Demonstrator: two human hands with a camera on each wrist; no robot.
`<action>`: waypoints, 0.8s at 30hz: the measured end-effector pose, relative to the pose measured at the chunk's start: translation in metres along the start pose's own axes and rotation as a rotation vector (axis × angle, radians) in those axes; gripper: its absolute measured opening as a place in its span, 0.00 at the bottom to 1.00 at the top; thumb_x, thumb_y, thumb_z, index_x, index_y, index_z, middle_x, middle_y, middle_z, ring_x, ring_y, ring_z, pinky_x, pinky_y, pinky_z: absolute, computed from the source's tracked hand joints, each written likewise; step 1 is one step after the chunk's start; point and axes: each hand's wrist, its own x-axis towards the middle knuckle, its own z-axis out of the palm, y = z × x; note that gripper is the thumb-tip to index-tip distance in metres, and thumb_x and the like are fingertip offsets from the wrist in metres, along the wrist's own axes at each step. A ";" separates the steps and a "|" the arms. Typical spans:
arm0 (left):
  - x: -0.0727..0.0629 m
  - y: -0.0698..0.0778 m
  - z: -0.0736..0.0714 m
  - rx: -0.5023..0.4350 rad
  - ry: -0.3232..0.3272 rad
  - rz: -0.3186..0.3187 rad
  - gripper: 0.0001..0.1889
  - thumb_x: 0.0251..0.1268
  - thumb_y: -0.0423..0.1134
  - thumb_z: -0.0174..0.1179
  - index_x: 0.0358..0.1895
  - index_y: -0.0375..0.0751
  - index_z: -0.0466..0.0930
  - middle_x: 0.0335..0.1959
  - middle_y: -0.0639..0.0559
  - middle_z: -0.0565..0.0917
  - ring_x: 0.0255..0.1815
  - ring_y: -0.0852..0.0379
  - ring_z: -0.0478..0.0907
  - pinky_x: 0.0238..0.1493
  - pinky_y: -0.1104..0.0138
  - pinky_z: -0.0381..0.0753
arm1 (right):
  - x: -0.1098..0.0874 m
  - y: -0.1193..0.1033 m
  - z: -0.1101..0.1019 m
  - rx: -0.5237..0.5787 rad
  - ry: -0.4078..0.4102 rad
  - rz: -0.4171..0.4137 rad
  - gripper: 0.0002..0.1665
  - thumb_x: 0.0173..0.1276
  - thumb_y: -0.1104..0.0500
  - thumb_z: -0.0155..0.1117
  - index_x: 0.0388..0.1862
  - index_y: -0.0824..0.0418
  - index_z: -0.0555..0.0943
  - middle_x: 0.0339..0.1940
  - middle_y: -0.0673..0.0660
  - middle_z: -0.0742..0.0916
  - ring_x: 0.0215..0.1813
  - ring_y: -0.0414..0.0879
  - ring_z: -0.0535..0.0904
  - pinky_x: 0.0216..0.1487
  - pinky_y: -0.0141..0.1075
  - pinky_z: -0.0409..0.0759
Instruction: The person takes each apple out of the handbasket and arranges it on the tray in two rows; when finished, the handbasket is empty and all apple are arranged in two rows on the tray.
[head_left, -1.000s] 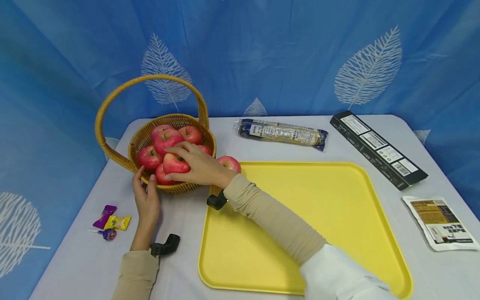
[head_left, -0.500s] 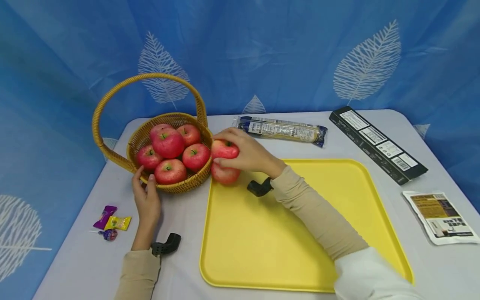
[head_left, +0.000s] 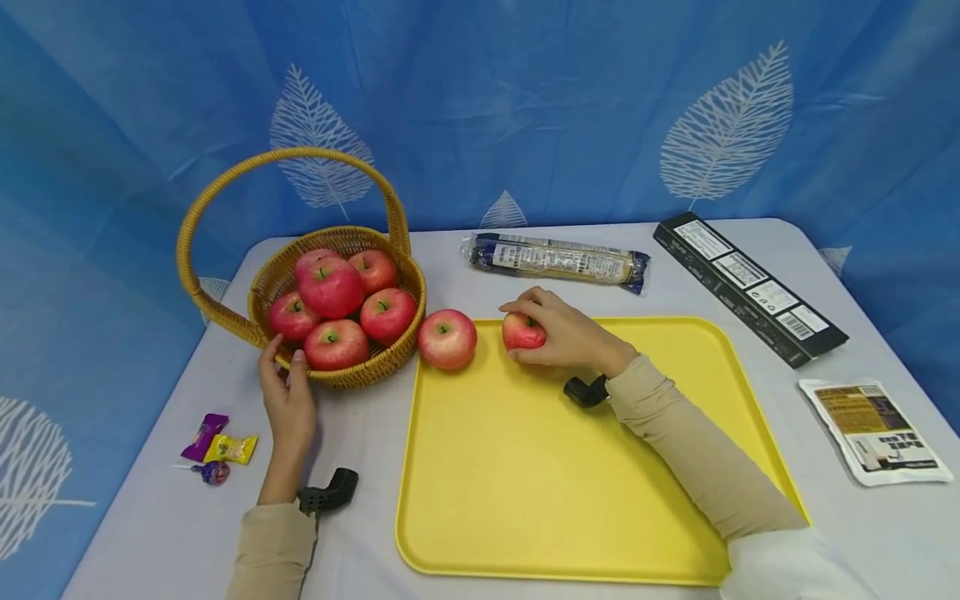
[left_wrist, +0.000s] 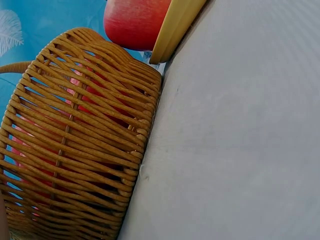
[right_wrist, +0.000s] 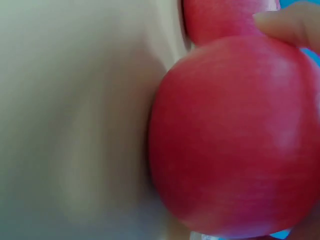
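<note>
My right hand [head_left: 566, 335] grips a red apple [head_left: 522, 332] from above and its right side, over the far part of the yellow tray [head_left: 540, 467]. In the right wrist view this apple [right_wrist: 240, 135] fills much of the frame, its underside close to the tray surface. A second apple [head_left: 447, 339] sits on the tray's far left corner, beside the wicker basket [head_left: 367, 368]. More apples [head_left: 337, 344] are heaped in that basket. With fingers fairly straight, my left hand [head_left: 288, 404] rests against the basket's near rim. The left wrist view shows the woven side [left_wrist: 75, 145] close up.
Wrapped candies [head_left: 230, 448] and a lollipop [head_left: 213, 472] lie at the left of the white table. Behind the tray is a long clear-wrapped packet [head_left: 558, 260]. A black box [head_left: 750, 287] and a white pouch [head_left: 873, 431] lie on the right. The basket's tall handle [head_left: 288, 156] arches up.
My right hand has lifted an apple out of the basket and carried it right, past the corner apple, to over the tray. The left hand has stayed at the basket rim.
</note>
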 end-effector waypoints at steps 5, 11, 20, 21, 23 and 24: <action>0.001 -0.001 0.001 0.004 0.002 0.002 0.24 0.70 0.48 0.40 0.67 0.49 0.53 0.68 0.50 0.57 0.69 0.54 0.53 0.70 0.55 0.54 | 0.000 -0.003 0.000 -0.040 0.003 -0.012 0.41 0.51 0.40 0.65 0.63 0.51 0.67 0.58 0.56 0.70 0.57 0.50 0.67 0.51 0.43 0.76; 0.001 0.000 0.000 0.016 0.001 -0.013 0.24 0.70 0.49 0.40 0.67 0.49 0.53 0.68 0.51 0.57 0.70 0.54 0.53 0.70 0.55 0.54 | 0.022 -0.025 -0.005 -0.080 0.059 -0.068 0.45 0.51 0.31 0.60 0.67 0.45 0.61 0.66 0.56 0.65 0.66 0.52 0.61 0.63 0.50 0.65; 0.003 0.003 -0.004 -0.009 -0.001 0.013 0.25 0.70 0.45 0.41 0.67 0.45 0.53 0.68 0.49 0.57 0.70 0.52 0.52 0.70 0.53 0.53 | 0.110 -0.094 0.008 -0.134 0.102 -0.179 0.48 0.55 0.32 0.56 0.70 0.49 0.55 0.66 0.56 0.65 0.64 0.49 0.63 0.64 0.45 0.65; 0.003 0.004 -0.004 -0.008 -0.003 0.012 0.25 0.70 0.45 0.41 0.67 0.45 0.53 0.68 0.49 0.57 0.70 0.52 0.52 0.70 0.53 0.53 | 0.120 -0.102 0.012 -0.149 0.104 -0.173 0.49 0.55 0.31 0.55 0.70 0.48 0.54 0.65 0.55 0.65 0.64 0.48 0.64 0.63 0.44 0.66; 0.002 0.004 -0.004 -0.004 -0.007 0.013 0.24 0.70 0.45 0.41 0.67 0.45 0.53 0.68 0.49 0.57 0.70 0.52 0.52 0.70 0.53 0.53 | 0.136 -0.116 0.021 -0.197 0.119 -0.156 0.51 0.53 0.28 0.54 0.71 0.48 0.53 0.65 0.54 0.66 0.63 0.47 0.65 0.62 0.43 0.66; 0.002 0.004 -0.004 0.000 -0.009 0.013 0.25 0.70 0.45 0.41 0.67 0.44 0.53 0.68 0.48 0.57 0.70 0.52 0.52 0.70 0.53 0.53 | 0.144 -0.122 0.026 -0.227 0.128 -0.145 0.52 0.52 0.27 0.53 0.71 0.48 0.52 0.65 0.54 0.66 0.63 0.47 0.66 0.62 0.43 0.66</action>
